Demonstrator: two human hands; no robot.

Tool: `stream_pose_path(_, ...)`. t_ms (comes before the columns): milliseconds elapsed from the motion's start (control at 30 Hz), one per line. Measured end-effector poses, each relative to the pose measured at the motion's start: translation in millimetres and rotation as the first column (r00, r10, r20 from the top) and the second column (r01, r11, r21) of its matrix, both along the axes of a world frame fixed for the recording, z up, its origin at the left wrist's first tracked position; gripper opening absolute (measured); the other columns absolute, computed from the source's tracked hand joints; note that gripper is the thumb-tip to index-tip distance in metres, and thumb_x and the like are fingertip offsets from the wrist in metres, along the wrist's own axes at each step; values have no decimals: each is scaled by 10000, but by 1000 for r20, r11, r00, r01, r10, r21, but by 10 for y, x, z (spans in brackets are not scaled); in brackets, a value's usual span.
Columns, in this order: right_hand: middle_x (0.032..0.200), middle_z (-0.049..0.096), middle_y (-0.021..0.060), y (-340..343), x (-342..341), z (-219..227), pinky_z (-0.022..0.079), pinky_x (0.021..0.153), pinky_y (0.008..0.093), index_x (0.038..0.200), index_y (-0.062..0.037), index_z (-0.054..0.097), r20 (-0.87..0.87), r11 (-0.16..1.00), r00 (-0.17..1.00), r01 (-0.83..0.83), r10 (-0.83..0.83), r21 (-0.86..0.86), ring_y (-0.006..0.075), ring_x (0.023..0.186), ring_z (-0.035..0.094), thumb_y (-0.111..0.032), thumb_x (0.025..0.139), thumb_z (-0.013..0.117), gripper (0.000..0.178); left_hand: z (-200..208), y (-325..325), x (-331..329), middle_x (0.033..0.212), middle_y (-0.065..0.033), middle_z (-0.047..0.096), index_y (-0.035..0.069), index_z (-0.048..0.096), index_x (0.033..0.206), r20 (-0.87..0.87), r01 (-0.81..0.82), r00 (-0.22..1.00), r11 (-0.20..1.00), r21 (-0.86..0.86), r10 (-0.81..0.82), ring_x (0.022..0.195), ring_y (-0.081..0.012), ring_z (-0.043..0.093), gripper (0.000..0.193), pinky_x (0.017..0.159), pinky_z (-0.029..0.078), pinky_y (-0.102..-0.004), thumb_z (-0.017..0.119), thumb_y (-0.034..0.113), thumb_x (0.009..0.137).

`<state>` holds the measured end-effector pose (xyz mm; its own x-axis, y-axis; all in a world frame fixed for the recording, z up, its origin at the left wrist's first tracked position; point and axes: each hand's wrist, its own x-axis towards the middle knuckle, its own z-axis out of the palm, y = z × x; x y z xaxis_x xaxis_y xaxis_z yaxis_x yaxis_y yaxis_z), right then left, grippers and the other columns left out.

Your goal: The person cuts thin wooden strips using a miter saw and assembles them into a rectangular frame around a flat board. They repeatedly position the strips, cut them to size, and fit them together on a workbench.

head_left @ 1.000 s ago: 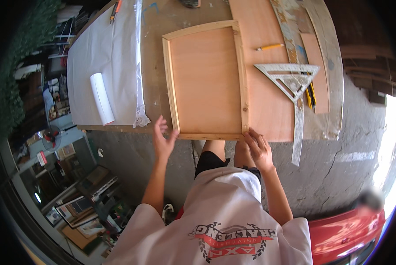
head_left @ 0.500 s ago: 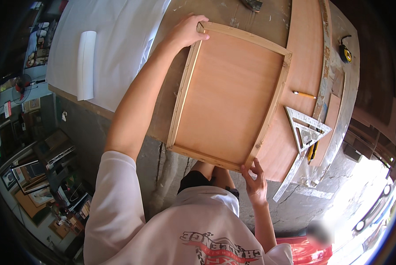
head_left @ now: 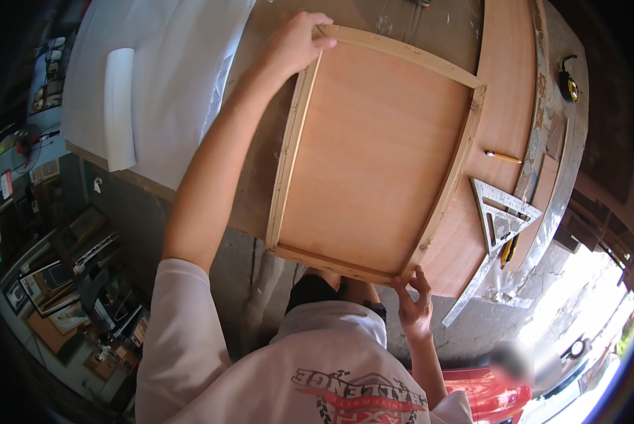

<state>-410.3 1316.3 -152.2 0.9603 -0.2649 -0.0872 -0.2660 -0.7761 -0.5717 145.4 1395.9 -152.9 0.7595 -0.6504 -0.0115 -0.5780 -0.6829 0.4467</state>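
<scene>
Firmly, the left grip (head_left: 297, 46) pinches the wood-framed panel (head_left: 373, 155) at its far left corner, thumb over the rim, while the right grip (head_left: 417, 307) pinches the near right corner between thumb and finger. The panel juts past the near edge of the bench (head_left: 384, 15). To its right lie a pencil (head_left: 503, 157) and, closer to that edge, a triangular square (head_left: 485, 214); a tape measure (head_left: 568, 86) sits by the bench's right edge.
</scene>
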Motion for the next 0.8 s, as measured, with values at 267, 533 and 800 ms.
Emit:
stream_pose_path(267,1483,505,220,-32,34,41,631,738,374,1291,-200,743,-24,1000,1000,1,0,17,303,1003,714,88,795,737,574,-30,146,516,1084,-53,745,74,730,1243,-539,-86,842,985,-151,-9,989,-164,683,308,876,579,-347,728,243,986)
stream_pose_path(533,1449,536,230,37,178,156,607,833,411,1358,-126,660,10,991,995,101,-102,90,349,1063,685,22,840,766,549,-119,104,361,1081,-65,717,53,711,1246,-530,-261,839,946,-194,123,1043,-160,675,401,879,586,-340,774,325,958)
stream_pose_path(800,1331,594,200,104,648,305,542,904,423,1474,-12,489,-171,809,858,514,-485,286,333,1132,630,-116,931,738,607,-181,134,-111,1034,-80,717,6,665,1305,-386,-370,889,883,-290,246,874,-148,662,575,781,556,-318,785,426,931)
